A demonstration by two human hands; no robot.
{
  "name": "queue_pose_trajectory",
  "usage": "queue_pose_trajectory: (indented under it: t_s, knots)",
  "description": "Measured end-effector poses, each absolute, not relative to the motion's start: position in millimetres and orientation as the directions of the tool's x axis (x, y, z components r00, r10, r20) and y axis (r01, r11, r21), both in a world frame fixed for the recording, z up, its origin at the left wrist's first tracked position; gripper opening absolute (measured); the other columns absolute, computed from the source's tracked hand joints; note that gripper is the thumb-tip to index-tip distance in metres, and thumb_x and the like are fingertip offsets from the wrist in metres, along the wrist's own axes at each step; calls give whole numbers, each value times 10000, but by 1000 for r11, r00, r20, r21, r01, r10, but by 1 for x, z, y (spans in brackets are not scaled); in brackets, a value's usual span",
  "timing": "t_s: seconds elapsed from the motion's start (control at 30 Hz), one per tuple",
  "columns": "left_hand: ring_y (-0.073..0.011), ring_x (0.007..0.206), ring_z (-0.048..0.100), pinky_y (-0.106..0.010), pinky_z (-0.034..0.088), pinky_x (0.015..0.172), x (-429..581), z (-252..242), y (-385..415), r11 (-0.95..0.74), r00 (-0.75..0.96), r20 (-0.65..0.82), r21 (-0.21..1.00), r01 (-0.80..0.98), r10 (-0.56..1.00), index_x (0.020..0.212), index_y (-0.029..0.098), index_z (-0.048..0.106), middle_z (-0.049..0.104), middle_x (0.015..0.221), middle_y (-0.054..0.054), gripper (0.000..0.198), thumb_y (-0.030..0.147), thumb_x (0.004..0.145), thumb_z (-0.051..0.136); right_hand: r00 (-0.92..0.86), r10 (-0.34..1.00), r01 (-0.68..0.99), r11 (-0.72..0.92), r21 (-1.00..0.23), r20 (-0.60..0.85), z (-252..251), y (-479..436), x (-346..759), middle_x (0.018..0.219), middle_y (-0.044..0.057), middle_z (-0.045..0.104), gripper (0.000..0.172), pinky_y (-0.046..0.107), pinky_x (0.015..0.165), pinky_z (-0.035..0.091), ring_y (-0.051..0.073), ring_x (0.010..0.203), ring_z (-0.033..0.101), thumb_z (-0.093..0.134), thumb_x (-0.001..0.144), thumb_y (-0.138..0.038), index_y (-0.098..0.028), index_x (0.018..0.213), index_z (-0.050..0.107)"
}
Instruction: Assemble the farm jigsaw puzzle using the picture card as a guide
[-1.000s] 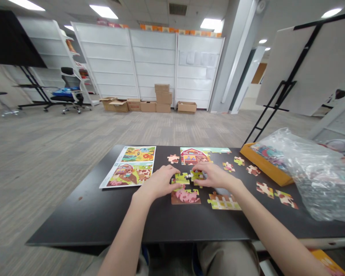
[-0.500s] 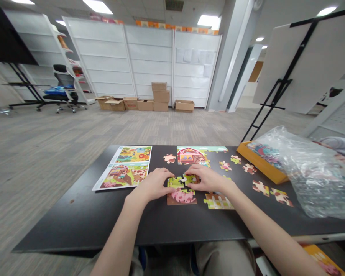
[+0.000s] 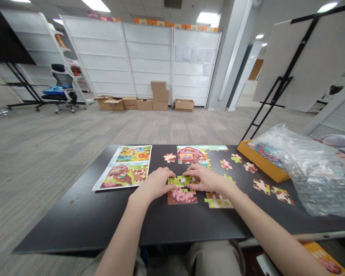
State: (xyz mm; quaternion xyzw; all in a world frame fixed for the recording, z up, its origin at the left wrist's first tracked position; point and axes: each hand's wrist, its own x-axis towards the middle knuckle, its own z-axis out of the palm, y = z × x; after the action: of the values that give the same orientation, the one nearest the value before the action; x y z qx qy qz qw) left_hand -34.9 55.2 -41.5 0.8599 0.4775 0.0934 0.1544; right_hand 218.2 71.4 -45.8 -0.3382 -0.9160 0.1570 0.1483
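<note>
My left hand (image 3: pixel 151 184) and my right hand (image 3: pixel 205 179) sit close together on the black table (image 3: pixel 74 214), fingertips on green jigsaw pieces (image 3: pixel 182 181) whose seam lies between them. Just below my fingers lies a joined pig section (image 3: pixel 181 196). To the right of it is a fence section (image 3: pixel 218 201). A red barn section (image 3: pixel 191 156) lies beyond my hands. Left of my left hand is a printed picture sheet (image 3: pixel 122 168). Several loose pieces, such as a cow-patterned one (image 3: pixel 261 186), are scattered to the right.
An orange tray (image 3: pixel 261 163) and a crumpled clear plastic bag (image 3: pixel 313 172) occupy the table's right end. The near table edge runs below my forearms. Beyond the table are an easel, an office chair, cardboard boxes and white shelving.
The two green pieces have moved together between my hands, and the dark gap between them has closed. My right hand has shifted slightly left.
</note>
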Motion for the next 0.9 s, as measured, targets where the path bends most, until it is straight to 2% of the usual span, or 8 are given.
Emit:
queue_pose_trajectory:
  t_s: [0.43, 0.67, 0.9]
  knots:
    - [-259, 1092, 633, -353, 478, 985, -34, -42, 56, -478, 514, 5, 379, 793, 858, 1115, 227, 727, 705, 1143, -67, 280, 341, 861, 701, -715, 686, 606, 703, -371, 133, -46, 71, 216, 1127, 116, 661, 396, 400, 924, 524, 269, 1039, 635, 738, 842, -332, -186, 1210, 734]
    - [-267, 1123, 625, -360, 474, 1005, -36, -47, 57, -490, 516, 39, 381, 784, 856, 1186, 223, 705, 700, 1177, -76, 367, 360, 846, 697, -716, 680, 588, 709, -389, 157, -49, 72, 218, 1175, 132, 645, 406, 417, 972, 508, 278, 1088, 623, 737, 848, -350, -167, 1209, 713]
    - [-276, 1110, 634, -374, 482, 994, -35, -42, 55, -495, 520, 35, 366, 788, 854, 1185, 217, 701, 710, 1163, -82, 375, 363, 840, 689, -712, 683, 587, 708, -392, 166, -51, 73, 216, 1173, 121, 652, 444, 410, 949, 511, 273, 1075, 627, 749, 857, -416, -194, 1237, 695]
